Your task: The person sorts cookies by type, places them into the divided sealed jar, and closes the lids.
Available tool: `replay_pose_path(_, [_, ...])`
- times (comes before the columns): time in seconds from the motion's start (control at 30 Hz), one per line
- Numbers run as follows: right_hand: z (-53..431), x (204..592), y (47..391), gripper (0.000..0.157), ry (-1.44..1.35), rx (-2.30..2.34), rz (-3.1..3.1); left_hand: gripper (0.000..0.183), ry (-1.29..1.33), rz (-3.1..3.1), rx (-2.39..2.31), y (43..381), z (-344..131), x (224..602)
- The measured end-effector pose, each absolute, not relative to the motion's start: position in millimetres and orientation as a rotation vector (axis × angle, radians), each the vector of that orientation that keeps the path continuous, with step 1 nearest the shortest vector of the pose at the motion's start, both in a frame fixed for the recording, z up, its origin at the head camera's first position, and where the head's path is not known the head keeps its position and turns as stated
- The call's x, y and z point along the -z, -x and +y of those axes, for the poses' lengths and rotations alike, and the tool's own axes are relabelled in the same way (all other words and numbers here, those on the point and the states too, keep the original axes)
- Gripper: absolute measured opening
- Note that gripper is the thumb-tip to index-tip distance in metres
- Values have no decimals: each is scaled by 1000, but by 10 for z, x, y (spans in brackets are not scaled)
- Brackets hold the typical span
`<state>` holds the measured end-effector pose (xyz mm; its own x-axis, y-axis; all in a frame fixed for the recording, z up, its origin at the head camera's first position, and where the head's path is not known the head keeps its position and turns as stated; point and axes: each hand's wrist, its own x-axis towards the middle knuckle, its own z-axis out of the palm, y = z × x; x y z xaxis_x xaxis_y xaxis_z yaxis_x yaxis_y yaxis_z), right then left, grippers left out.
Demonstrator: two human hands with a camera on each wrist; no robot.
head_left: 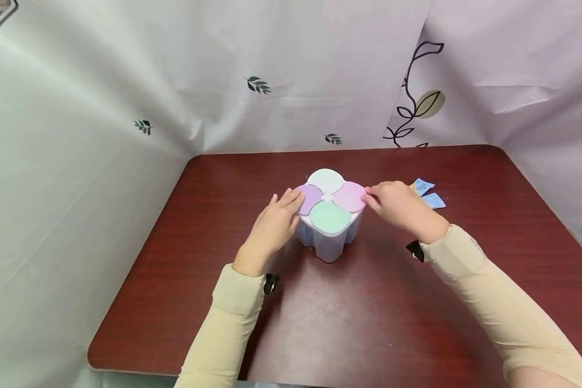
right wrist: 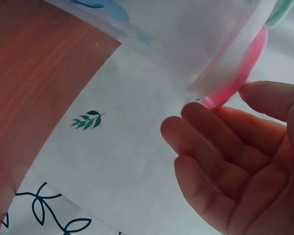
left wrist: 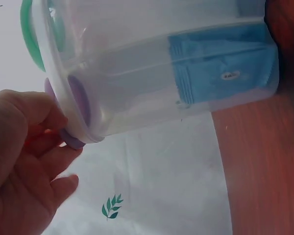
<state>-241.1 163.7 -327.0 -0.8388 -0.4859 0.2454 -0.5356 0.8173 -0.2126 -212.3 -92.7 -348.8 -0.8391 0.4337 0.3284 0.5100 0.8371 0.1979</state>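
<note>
A clear four-lobed container (head_left: 330, 245) stands upright on the table, with white, purple, pink and green petal-shaped lids on its top. My left hand (head_left: 274, 223) holds its left side at the purple lid (head_left: 308, 199), fingers over the lid and thumb against the rim. At the opposite side, my right hand (head_left: 397, 202) pinches the outer edge of the pink lid (head_left: 349, 196) between thumb and index finger. In the right wrist view the other fingers (right wrist: 201, 181) are loosely bent below that edge. A blue packet (left wrist: 225, 63) shows through the container's wall near its base.
Two small blue packets (head_left: 434, 201) lie on the reddish-brown table (head_left: 368, 318), just beyond my right hand. A pale curtain (head_left: 291, 108) with leaf prints hangs behind the table and along its sides.
</note>
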Motion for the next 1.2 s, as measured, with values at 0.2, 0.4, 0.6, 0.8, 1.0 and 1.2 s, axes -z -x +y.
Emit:
replay_pose_path(0.2, [1617, 3335, 2396, 29, -760, -438, -2738, 33, 882, -2619, 667, 2099, -922, 3518])
replay_pose_path(0.4, [1605, 3378, 2320, 26, -831, -462, -2532, 28, 942, -2534, 821, 2122, -888, 3520])
replay_pose_path(0.6, [1514, 3484, 2244, 31, -1370, -561, -2067, 29, 921, -2541, 814, 2136, -884, 3515])
replay_pose_path(0.8, [1391, 3632, 2250, 33, -1488, -465, -1911, 33, 885, -2568, 747, 2096, -861, 3537])
replay_pose_path(1.0, [1339, 3746, 2283, 32, -1428, -410, -1733, 39, 860, -2624, 715, 2047, -820, 3532])
replay_pose_path(1.2, [1272, 3753, 2303, 30, -1362, -325, -1569, 38, 851, -2604, 725, 2062, -823, 3515])
